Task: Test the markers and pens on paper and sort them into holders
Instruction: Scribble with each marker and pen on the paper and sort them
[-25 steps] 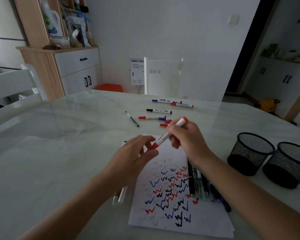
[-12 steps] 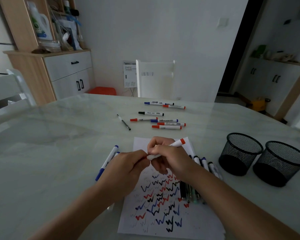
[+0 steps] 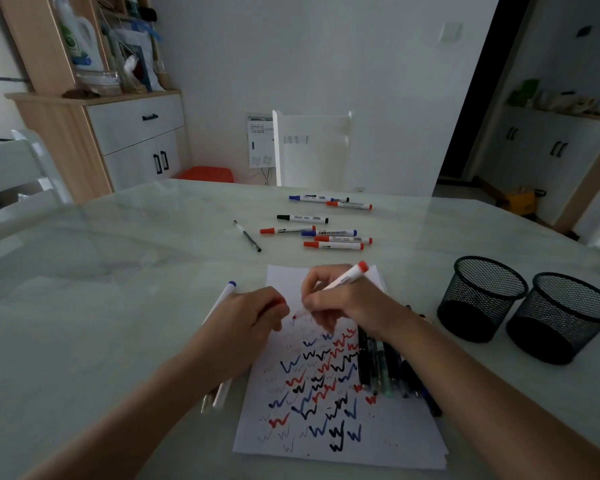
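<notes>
Head view: right grip (image 3: 343,301) is closed pen-style round a white marker with a red end plug (image 3: 347,279). Barrel tilts up toward the far right, with the tip down at the far part of a white paper sheet covered in red, blue and black zigzags (image 3: 326,431). Left grip (image 3: 250,320) sits just left of that tip, fingers curled round a small red cap (image 3: 282,301); only a sliver of it shows. Left hand and forearm lie over a white marker with a blue cap (image 3: 228,289) on the pale marble-look counter (image 3: 101,323), just beside the sheet's left edge. A row of dark pens (image 3: 383,368) lies along the sheet's right edge, partly under the right forearm. A black wire-mesh holder (image 3: 478,327) and a second black mesh holder (image 3: 551,344) stand side by side at right. Beyond the sheet is a loose group of white markers with red, blue and black caps (image 3: 331,233), with a thin black pen (image 3: 247,236) to their left.
</notes>
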